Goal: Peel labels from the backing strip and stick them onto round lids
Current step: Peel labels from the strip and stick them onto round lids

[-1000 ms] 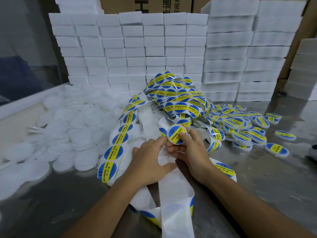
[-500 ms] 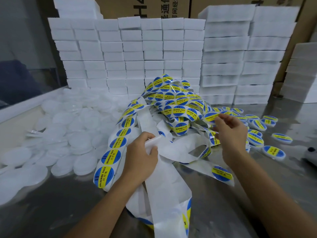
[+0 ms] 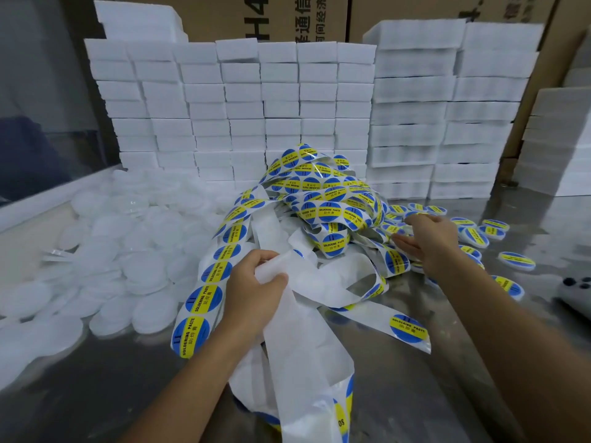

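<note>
A long white backing strip (image 3: 307, 330) with round blue-and-yellow labels (image 3: 198, 298) lies tangled in a heap (image 3: 323, 193) at the table's middle. My left hand (image 3: 252, 292) grips a bare stretch of the strip near its front. My right hand (image 3: 428, 241) reaches to the right of the heap with fingers spread loosely, over the labelled lids (image 3: 476, 236); nothing shows in its grasp. Plain white round lids (image 3: 105, 251) are piled on the left.
Stacks of white foam blocks (image 3: 256, 100) wall off the back, with cardboard boxes (image 3: 287, 14) behind. More foam stacks (image 3: 559, 139) stand at the far right. A grey device (image 3: 575, 292) lies at the right edge of the metal table (image 3: 447, 394).
My right hand carried the freshly labelled lid from the centre to the pile of labelled lids on the right and let it go. My left hand kept hold of the strip.
</note>
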Demonstrator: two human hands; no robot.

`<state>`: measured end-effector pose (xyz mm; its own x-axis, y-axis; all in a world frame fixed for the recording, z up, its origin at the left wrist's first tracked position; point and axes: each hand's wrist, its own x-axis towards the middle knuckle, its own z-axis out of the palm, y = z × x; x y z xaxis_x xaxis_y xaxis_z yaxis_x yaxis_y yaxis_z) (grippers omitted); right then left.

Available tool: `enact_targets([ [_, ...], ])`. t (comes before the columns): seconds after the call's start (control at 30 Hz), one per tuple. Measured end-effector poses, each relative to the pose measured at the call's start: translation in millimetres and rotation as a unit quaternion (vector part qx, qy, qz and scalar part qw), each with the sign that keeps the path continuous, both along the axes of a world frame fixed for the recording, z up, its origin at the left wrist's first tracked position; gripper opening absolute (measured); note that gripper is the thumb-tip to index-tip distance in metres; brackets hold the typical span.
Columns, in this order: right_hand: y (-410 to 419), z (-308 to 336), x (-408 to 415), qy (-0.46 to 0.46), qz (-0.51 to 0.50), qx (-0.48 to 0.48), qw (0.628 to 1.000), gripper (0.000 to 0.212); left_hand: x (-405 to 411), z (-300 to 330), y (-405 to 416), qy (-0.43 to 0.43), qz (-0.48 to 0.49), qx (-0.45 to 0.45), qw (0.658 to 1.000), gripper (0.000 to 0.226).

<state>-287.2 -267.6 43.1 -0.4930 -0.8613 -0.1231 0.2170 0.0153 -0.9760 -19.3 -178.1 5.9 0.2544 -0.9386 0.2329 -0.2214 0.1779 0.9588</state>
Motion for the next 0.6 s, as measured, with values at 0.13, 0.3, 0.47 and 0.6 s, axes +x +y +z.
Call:
enact_targets([
  [0.13, 17, -5, 12, 0.112, -0.033, -0.001, 0.993, 0.037, 0, 4, 2, 0.088, -0.006, 0.041, 0.995, 0.023],
  [0.3, 48, -15, 45, 0.296, 0.036, -0.105, 0.949, 0.021, 5, 10, 2, 0.198, -0.025, 0.06, 0.978, 0.031],
  [0.47, 72, -16, 64, 0.631, 0.297, -0.141, 0.703, 0.062, 8, 9, -1, 0.249, -0.019, 0.069, 0.966, 0.028],
  [0.6, 71, -15, 70, 0.703, 0.229, -0.147, 0.657, 0.013, 11, 12, -4, 0.305, -0.032, 0.097, 0.947, 0.021],
])
